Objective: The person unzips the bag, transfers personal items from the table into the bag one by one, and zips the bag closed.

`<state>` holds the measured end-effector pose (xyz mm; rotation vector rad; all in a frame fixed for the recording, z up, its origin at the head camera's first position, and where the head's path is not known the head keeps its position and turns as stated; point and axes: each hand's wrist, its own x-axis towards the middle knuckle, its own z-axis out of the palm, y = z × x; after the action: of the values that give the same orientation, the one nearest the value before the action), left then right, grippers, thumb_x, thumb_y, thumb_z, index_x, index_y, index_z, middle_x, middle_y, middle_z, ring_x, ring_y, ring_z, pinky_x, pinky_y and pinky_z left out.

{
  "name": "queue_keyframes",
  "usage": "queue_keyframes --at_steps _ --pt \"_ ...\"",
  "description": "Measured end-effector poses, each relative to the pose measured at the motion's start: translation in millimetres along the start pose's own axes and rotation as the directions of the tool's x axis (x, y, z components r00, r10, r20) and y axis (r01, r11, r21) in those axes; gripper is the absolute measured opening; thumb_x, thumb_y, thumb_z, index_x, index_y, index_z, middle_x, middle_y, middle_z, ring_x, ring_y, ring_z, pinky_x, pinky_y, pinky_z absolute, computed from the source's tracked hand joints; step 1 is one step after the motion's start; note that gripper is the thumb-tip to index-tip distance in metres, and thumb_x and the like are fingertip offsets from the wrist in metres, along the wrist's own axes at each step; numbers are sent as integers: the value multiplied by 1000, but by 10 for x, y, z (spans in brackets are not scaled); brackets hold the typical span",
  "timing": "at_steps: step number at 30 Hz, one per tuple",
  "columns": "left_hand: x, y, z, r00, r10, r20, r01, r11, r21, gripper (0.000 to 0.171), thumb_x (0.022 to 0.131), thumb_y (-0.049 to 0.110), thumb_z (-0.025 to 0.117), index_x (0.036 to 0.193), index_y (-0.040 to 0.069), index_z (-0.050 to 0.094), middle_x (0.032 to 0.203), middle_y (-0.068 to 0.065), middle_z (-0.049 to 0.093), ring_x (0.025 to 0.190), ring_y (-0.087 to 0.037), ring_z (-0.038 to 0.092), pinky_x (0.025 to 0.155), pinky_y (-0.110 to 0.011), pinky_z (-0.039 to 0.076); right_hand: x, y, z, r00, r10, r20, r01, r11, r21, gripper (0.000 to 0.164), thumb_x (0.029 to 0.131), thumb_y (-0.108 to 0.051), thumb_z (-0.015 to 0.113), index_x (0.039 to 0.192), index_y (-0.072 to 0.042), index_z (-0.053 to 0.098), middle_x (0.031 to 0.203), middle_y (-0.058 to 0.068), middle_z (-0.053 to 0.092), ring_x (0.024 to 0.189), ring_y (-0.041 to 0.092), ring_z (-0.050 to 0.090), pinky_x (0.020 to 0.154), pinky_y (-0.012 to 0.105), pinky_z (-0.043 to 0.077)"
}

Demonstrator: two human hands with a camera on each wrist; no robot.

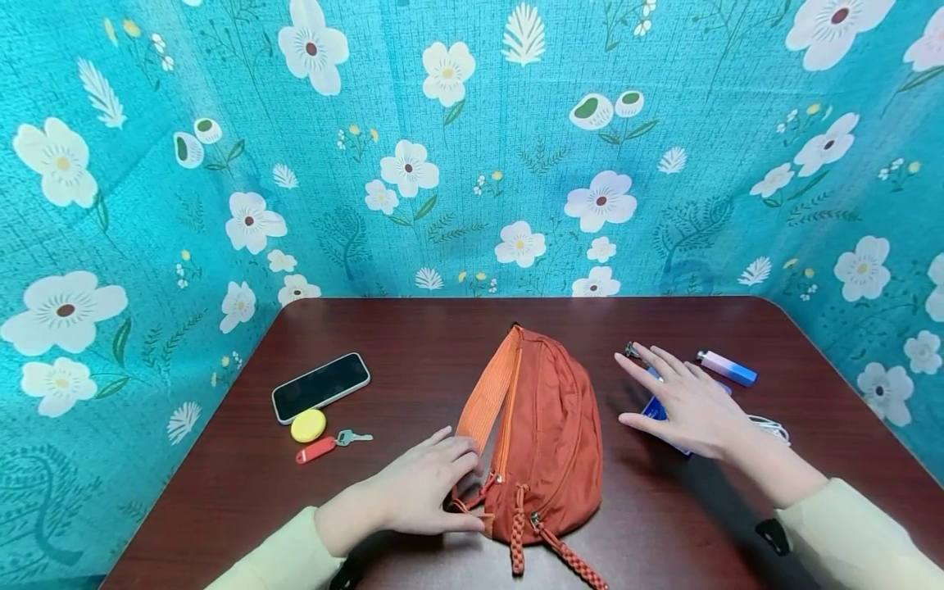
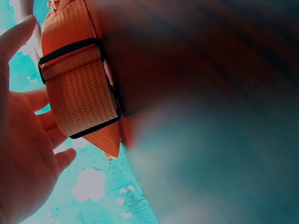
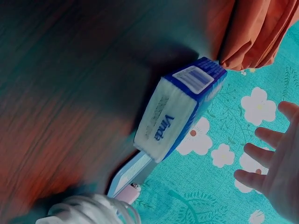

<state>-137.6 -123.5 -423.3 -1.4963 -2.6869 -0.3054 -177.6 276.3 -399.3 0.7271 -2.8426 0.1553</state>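
A rust-orange sling bag (image 1: 556, 434) lies on the table in front of me, its orange strap (image 1: 490, 397) along the left side. My left hand (image 1: 420, 483) is at the bag's lower left. In the left wrist view its fingers reach behind the strap with its black buckle (image 2: 70, 51), the thumb apart; contact is unclear. My right hand (image 1: 693, 406) hovers with spread fingers above a blue-and-white tissue pack (image 3: 168, 126), partly hiding it in the head view. Nothing is in its grasp. Braided zip pulls (image 1: 519, 533) hang from the bag's near end.
A phone (image 1: 320, 387), a yellow round object (image 1: 308, 425) and a key (image 1: 354, 437) with a red tag (image 1: 315, 450) lie left. Right are a pink-and-blue stick (image 1: 726, 369), a white cable (image 1: 770, 428) and a small metallic item (image 1: 632, 350). Floral cloth (image 1: 457, 164) hangs behind the table.
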Motion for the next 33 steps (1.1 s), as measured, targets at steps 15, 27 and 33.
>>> queue_keyframes --at_steps 15,27,33 --pt "25 -33 -36 991 118 65 -118 993 -8 8 81 26 78 80 24 70 83 16 53 91 -3 53 110 -46 28 103 -90 22 999 -42 24 41 999 32 82 86 -64 58 152 -20 34 153 17 31 137 39 31 103 62 30" --pt "23 -91 -45 964 254 -82 -251 967 44 13 84 13 74 86 25 70 82 14 57 85 -5 54 101 -42 37 160 -212 -2 998 -20 62 11 989 150 79 86 -55 65 151 -21 36 153 15 33 137 41 31 99 67 31" --pt "64 -122 -95 923 340 -182 -325 940 109 22 77 8 78 90 26 74 84 11 55 82 -7 53 87 -30 40 184 -231 -49 998 -34 48 25 981 192 76 86 -51 68 150 -22 38 152 14 35 136 40 32 98 65 35"
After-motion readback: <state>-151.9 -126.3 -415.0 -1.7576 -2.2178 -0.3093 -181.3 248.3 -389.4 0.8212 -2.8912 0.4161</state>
